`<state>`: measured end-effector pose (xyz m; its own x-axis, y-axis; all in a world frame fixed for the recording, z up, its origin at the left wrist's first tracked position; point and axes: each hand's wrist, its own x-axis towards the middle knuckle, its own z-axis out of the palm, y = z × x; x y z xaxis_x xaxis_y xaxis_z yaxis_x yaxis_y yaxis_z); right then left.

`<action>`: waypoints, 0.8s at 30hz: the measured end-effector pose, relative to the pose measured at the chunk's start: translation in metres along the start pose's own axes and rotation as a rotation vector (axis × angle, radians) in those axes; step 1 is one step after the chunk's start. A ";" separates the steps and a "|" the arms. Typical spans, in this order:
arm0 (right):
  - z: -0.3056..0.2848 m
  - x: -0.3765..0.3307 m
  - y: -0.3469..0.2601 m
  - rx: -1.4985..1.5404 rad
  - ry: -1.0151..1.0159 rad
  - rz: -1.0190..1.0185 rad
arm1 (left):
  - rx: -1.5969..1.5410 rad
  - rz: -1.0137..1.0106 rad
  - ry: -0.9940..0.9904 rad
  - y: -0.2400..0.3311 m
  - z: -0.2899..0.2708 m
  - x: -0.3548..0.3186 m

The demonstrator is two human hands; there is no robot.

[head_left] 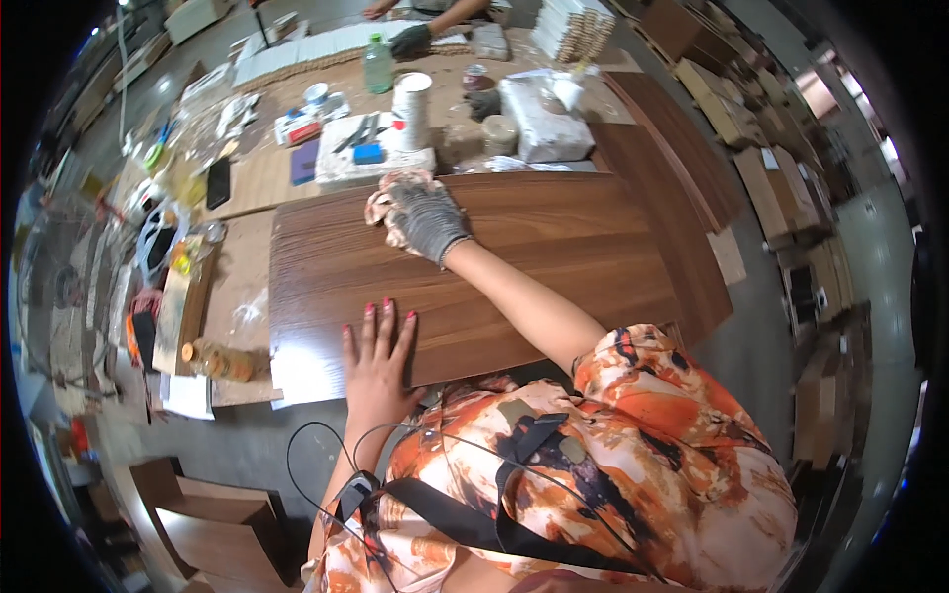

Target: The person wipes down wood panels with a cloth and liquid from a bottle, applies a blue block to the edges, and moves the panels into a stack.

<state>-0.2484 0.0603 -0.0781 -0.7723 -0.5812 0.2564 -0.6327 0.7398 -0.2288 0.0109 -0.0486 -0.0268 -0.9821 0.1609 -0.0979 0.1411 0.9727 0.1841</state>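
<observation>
Left hand: the left hand (376, 361), bare and nearest the camera, lies flat and fully open, fingers spread, palm down on the near edge of the wood-grain panel (554, 247); it grips nothing, only presses.
Panel: a long, dark brown board with straight lengthwise grain and a smooth, slightly glossy face; it lies flat under both hands and reaches well past the right hand to the right, where its end overhangs the bench.
Cloth: a crumpled pinkish rag (390, 203) sits bunched under the right hand's fingers, at the panel's far edge.
Right hand: the right hand (427, 219), in a grey knit glove, is curled over the rag and closed on it, pressing it to the panel.
Beyond the right hand: a white block (348, 163) carrying a small blue thing, a white cup (411, 107), a green bottle (377, 64) and a wrapped white bundle (539, 124); further off, another person's gloved hand (410, 42).
Left of the left hand: a small amber bottle (219, 364) lies on its side.
Risk, slip: only an open palm steadies the panel, so a hard push with the rag could skate it toward the cup and bottle.
Risk, tip: a push near the overhanging right end might tilt the board.
Risk, marks: grit in the rag could scratch the glossy face, I judge.
</observation>
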 end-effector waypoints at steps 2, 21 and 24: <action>-0.017 -0.024 0.061 0.114 0.250 0.004 | 0.022 0.005 0.043 0.001 0.006 0.001; -0.024 -0.142 -0.072 0.314 0.134 -0.378 | -0.707 -0.251 0.228 -0.089 0.046 0.073; -0.074 -0.139 -0.001 0.362 0.103 -0.390 | -0.533 -0.237 0.136 -0.069 0.029 0.095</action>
<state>-0.1362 0.1649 -0.0435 -0.4780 -0.7396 0.4738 -0.8646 0.3010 -0.4023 -0.0883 -0.0960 -0.0776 -0.9913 -0.1072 -0.0765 -0.1312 0.7561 0.6412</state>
